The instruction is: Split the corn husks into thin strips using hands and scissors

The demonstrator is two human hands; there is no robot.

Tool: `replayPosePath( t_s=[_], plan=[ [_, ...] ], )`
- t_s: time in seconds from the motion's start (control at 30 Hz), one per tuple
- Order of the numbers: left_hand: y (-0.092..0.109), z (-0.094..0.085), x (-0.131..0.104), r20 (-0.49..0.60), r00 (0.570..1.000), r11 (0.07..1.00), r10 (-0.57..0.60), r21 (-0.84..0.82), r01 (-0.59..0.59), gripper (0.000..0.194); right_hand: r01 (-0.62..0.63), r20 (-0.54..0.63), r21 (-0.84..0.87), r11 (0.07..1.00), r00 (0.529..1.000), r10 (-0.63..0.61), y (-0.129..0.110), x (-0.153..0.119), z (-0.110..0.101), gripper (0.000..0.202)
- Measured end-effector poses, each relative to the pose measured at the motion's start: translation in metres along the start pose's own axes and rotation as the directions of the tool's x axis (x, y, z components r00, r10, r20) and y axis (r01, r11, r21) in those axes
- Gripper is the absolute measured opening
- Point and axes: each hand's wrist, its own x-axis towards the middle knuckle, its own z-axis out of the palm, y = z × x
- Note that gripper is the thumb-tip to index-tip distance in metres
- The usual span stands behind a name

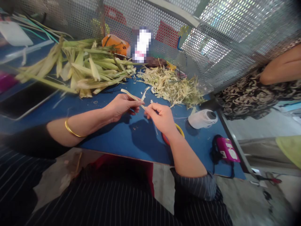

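Observation:
A pale plant strip (pixel 129 94) is pinched between the fingers of my left hand (pixel 118 107), its far end sticking out to the upper left. My right hand (pixel 161 116) grips the strip's other end, close to the left fingertips. Behind my left hand lies a heap of long green-yellow husks (pixel 87 69). A pile of shredded trimmings (pixel 169 83) spreads beyond my right hand. To the right stands a white thread spool (pixel 201 119). A red and yellow ring (pixel 180 129) lies partly under my right wrist.
The blue table (pixel 145 141) ends near my body. A magenta device with a black strap (pixel 227 149) lies at the right edge, an orange packet (pixel 116 44) behind the husks. A dark tray-like object (pixel 25 97) is left; another person's arm (pixel 282 67) is right.

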Motion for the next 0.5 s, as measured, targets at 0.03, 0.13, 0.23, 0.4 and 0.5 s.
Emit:
replayPosePath(
  t_s=[0.03,0.13,0.23,0.4,0.5],
  plan=[
    [0.001,-0.001,0.0,0.011,1.0,1.0,-0.018,-0.008,0.018,0.023,-0.063,-0.007,0.083,0.995,0.998,0.064,0.002,0.001,-0.002,0.035],
    [0.003,-0.001,0.0,0.074,0.995,0.997,-0.072,-0.027,0.074,0.025,-0.229,-0.016,0.359,0.905,0.968,0.251,0.012,0.007,-0.003,0.041],
    [0.0,-0.001,0.0,0.142,0.985,0.995,-0.099,-0.002,0.1,0.035,-0.363,0.096,0.533,0.764,0.923,0.372,0.02,0.01,0.003,0.037],
    [-0.005,0.002,-0.002,0.163,0.984,0.997,-0.065,0.059,0.056,0.027,-0.28,0.076,0.691,0.667,0.945,0.318,0.018,0.008,0.018,0.018],
    [-0.005,0.004,-0.004,0.144,0.989,0.991,-0.033,0.132,0.014,0.023,-0.214,-0.004,0.679,0.703,0.955,0.295,0.015,0.007,0.022,0.018]
  ],
)
